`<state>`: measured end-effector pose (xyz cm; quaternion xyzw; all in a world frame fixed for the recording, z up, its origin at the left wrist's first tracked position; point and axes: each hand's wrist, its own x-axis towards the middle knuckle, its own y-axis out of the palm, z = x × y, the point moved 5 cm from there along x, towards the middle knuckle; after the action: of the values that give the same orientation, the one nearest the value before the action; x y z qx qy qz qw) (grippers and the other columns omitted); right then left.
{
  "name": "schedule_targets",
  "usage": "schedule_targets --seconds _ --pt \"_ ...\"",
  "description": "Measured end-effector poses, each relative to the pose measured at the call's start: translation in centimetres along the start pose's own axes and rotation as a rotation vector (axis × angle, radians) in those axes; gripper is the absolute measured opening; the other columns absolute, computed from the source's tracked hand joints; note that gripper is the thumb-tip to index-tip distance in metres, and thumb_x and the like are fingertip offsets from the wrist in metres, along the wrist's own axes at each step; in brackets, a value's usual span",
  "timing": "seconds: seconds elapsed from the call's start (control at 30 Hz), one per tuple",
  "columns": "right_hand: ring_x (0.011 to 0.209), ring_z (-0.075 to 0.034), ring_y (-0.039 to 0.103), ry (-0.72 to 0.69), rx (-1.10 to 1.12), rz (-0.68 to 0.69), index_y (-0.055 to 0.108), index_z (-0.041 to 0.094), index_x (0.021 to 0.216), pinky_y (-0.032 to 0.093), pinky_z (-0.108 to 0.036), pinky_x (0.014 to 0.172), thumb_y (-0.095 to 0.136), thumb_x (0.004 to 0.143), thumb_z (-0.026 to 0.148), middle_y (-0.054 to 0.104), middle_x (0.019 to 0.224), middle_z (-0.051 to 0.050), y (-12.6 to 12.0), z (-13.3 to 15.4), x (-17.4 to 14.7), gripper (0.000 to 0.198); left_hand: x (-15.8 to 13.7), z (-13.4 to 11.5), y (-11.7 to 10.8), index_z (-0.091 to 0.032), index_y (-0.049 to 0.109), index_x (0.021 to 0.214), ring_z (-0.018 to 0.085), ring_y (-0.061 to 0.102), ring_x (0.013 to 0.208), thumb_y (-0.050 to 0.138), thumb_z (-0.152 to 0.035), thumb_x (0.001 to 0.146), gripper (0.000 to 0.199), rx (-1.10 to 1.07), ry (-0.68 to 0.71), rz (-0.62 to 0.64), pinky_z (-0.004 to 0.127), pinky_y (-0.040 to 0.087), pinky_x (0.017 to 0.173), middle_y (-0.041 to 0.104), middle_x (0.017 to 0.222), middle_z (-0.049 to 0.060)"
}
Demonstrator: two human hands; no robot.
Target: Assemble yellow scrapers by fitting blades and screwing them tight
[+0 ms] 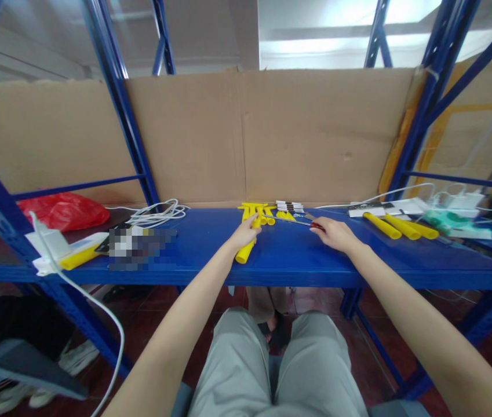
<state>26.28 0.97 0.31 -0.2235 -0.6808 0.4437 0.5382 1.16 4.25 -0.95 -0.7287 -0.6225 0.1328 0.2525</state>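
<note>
My left hand (244, 233) grips a yellow plastic handle (246, 250) that lies on the blue shelf (280, 260). My right hand (335, 233) holds a red-handled tool (310, 223) whose thin metal shaft points left over the shelf. Just beyond both hands lie several more yellow pieces (257, 209) and a row of small white parts (290, 207).
Three yellow handles (400, 226) lie to the right by white boxes and cables. A coil of white cable (159, 213), a red bag (61, 211) and a white-yellow item (65, 252) sit left. Cardboard backs the shelf; blue uprights stand on both sides. My knees are below.
</note>
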Motion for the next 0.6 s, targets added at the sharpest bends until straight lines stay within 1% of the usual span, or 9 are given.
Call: schedule_targets --seconds 0.1,0.23,0.33,0.47,0.6 --pt "0.090 -0.023 0.067 -0.009 0.023 0.003 0.063 0.019 0.102 0.049 -0.032 0.074 0.046 0.091 0.032 0.071 0.101 -0.011 0.21 -0.04 -0.02 0.024 0.05 0.04 -0.01 -0.018 0.020 0.152 0.007 0.051 0.048 0.047 -0.016 0.085 0.072 0.011 0.004 0.000 0.018 0.043 0.045 0.065 0.092 0.009" --pt "0.081 -0.023 0.067 0.009 0.047 -0.016 0.058 0.022 0.101 0.047 -0.030 0.065 0.053 0.087 0.034 0.072 0.091 -0.008 0.35 -0.46 -0.03 0.020 0.04 0.04 -0.03 -0.018 0.022 0.152 0.007 0.050 0.047 0.048 -0.015 0.084 0.072 0.002 0.002 -0.006 0.019 0.044 0.046 0.066 0.097 0.011" --pt "0.076 -0.022 0.067 0.027 0.029 -0.030 0.055 0.023 0.099 0.044 -0.028 0.060 0.054 0.086 0.030 0.071 0.085 -0.006 0.29 -0.71 -0.02 0.015 -0.01 -0.01 -0.03 -0.019 0.022 0.152 0.007 0.052 0.048 0.048 -0.014 0.085 0.072 0.006 0.002 -0.008 0.020 0.045 0.048 0.066 0.099 0.011" --pt "0.076 -0.022 0.066 0.019 -0.020 -0.041 0.056 0.022 0.092 0.041 -0.027 0.059 0.051 0.087 0.028 0.070 0.083 -0.006 -0.03 -0.58 -0.07 0.009 -0.06 -0.07 -0.03 -0.019 0.023 0.151 0.007 0.052 0.048 0.048 -0.014 0.087 0.070 0.025 0.008 -0.008 0.019 0.044 0.048 0.066 0.100 0.011" --pt "0.079 -0.022 0.066 -0.031 -0.039 -0.028 0.059 0.022 0.090 0.040 -0.027 0.060 0.050 0.088 0.030 0.071 0.086 -0.006 -0.22 -0.25 -0.15 0.012 -0.05 -0.12 -0.11 -0.019 0.025 0.151 0.007 0.053 0.049 0.048 -0.014 0.087 0.069 0.058 0.024 -0.012 0.019 0.044 0.049 0.067 0.102 0.011"
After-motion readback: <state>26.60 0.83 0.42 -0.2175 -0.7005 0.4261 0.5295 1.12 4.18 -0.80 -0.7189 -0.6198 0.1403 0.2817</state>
